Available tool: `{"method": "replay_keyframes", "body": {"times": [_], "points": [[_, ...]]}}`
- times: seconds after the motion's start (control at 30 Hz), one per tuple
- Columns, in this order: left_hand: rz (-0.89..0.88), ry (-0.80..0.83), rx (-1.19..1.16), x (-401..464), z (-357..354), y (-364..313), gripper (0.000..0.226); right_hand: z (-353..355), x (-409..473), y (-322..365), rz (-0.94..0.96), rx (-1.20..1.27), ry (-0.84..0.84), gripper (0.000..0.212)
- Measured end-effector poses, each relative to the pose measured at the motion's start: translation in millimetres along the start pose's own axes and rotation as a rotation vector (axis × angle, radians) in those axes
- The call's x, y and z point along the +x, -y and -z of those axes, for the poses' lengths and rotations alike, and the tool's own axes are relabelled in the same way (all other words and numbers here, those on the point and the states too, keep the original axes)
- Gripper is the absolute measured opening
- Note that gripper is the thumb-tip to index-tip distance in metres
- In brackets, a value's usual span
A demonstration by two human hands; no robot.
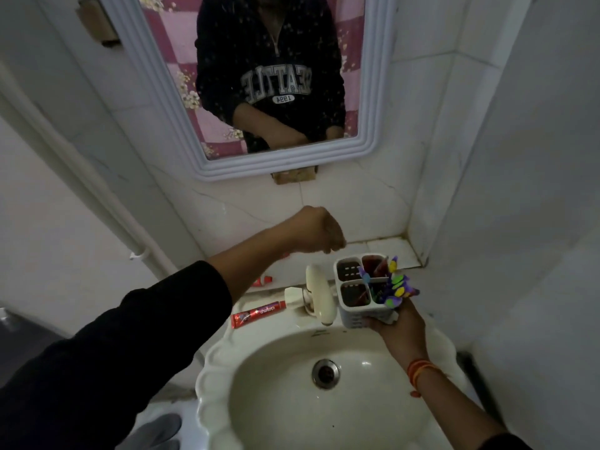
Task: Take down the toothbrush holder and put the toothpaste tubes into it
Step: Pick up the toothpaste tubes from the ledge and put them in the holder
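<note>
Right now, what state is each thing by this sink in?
Toothbrush holder: off the wall, held upright over the sink rim.
Right hand: gripping the holder's base.
Left hand: loosely closed above the holder; cannot tell if it holds anything.
Toothpaste tube: lying flat on the sink ledge, capped.
Tap: not running.
Sink: no standing water.

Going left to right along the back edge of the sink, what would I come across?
Red toothpaste tube → white tap → white toothbrush holder, held by the right hand.
</note>
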State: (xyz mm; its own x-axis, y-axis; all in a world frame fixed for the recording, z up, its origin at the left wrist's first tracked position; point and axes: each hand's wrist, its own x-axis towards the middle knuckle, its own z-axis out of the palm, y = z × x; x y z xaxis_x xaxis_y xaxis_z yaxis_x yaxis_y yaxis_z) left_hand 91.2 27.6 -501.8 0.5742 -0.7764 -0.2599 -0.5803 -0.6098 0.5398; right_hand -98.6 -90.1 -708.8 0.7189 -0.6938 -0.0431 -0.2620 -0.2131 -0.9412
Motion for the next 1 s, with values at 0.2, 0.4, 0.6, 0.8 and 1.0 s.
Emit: {"method": "replay_keyframes", "body": {"times": [0.2, 0.4, 0.6, 0.8, 1.0], "points": [[0.389, -0.024, 0.166, -11.0, -18.0, 85.2, 0.029, 1.4, 0.3, -1.8, 0.011, -0.048, -0.002, 0.061], [0.379, 0.187, 0.554, -27.4, -84.6, 143.3, 0.040, 1.2, 2.1, -6.9, 0.027, -0.073, -0.002, 0.062], [0.367, 0.092, 0.541, -28.7, -109.5, 164.2, 0.035, 3.6, 2.7, -5.9, 0.037, -0.098, 0.020, 0.062], [0.415, -0.222, 0.022, -29.2, -91.1, 163.7, 0.034, 4.8, 1.9, -5.7, 0.026, -0.082, 0.027, 0.063], [0.200, -0.140, -0.167, -35.4, -26.6, 94.2, 0.046, 5.9, 1.6, -7.2, 0.004, -0.062, 0.030, 0.062]]}}
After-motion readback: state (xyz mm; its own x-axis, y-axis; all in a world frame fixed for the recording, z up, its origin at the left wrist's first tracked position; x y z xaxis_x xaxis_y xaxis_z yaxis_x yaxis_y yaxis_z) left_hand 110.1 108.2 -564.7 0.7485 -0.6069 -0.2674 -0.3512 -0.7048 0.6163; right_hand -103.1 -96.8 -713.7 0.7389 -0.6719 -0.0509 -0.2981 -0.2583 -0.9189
